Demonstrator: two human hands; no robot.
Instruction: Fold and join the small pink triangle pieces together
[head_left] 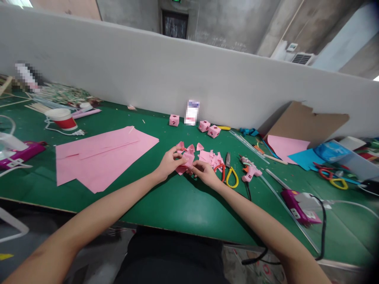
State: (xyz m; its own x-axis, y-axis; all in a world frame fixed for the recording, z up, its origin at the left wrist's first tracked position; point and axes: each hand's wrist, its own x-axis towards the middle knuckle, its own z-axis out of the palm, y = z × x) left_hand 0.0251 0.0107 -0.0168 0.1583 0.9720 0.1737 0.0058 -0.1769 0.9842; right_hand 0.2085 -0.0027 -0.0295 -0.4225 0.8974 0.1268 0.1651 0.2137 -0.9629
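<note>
Between my two hands is a partly formed pink paper piece (187, 158) with folded flaps, held just above the green table. My left hand (171, 162) pinches it from the left side. On its lower right edge, the fingers of my right hand (205, 172) are closed. Small curved pink paper pieces (200, 146) lie right behind it. Cut pink scraps (211, 157) form a heap beyond my right hand. To the right of that hand lie scissors (232, 173) with red and yellow handles. Farther back stand pink paper cubes (204, 126) with dark markings.
Large pink sheets (103, 161) cover the left of the table (177, 213). A pink glue gun (250, 169) lies right of the scissors, its dark cord trailing. Purple power strips (299, 207) sit at both sides. A paper cup (61, 119) stands back left; a grey partition (133, 71) borders the rear.
</note>
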